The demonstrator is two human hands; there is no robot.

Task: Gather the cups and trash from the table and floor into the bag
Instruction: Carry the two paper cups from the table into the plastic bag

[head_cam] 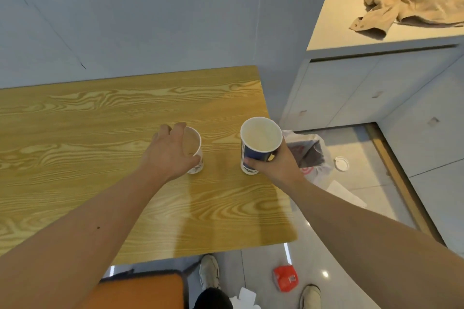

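Two paper cups stand on the wooden table (75, 120): the right hand (276, 165) wraps the blue cup (253, 155), the left hand (170, 150) curls round the white cup (194, 148). Both look light and crushable, so a gentle grip at mid-wall seems best on the way to the bag (311, 153) on the floor.

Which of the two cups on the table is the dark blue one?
The blue cup in the right hand, near the table's right edge. The other cup, under the left hand, is white and smaller.
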